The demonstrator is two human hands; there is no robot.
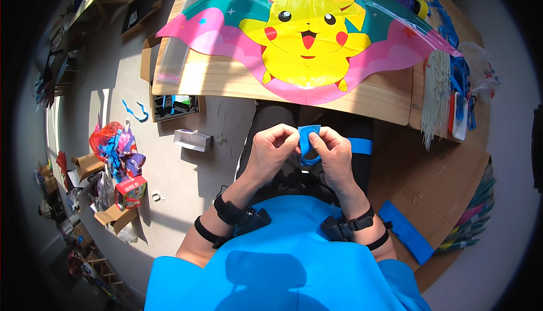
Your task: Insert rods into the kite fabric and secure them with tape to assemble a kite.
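Observation:
Both hands are closed on a small blue fabric strip (307, 135), held over my lap just off the table's near edge. My left hand (271, 148) pinches its left side between thumb and fingertips. On the other side, the thumb and curled fingers of my right hand (335, 153) grip the strip, which bends into a loop below. Beyond the hands, a shiny kite sheet (308, 50) in pink and green, with a yellow cartoon creature on it, lies across the wooden table (226, 79) and hangs slightly past its edge.
A bundle of thin white rods (434, 93) and blue ribbons (459, 73) sit on the table's right. A blue fabric piece (408, 233) rests on cardboard (435, 192) at my right. On the floor to the left are a white box (193, 140), open cartons and a colourful heap (117, 152).

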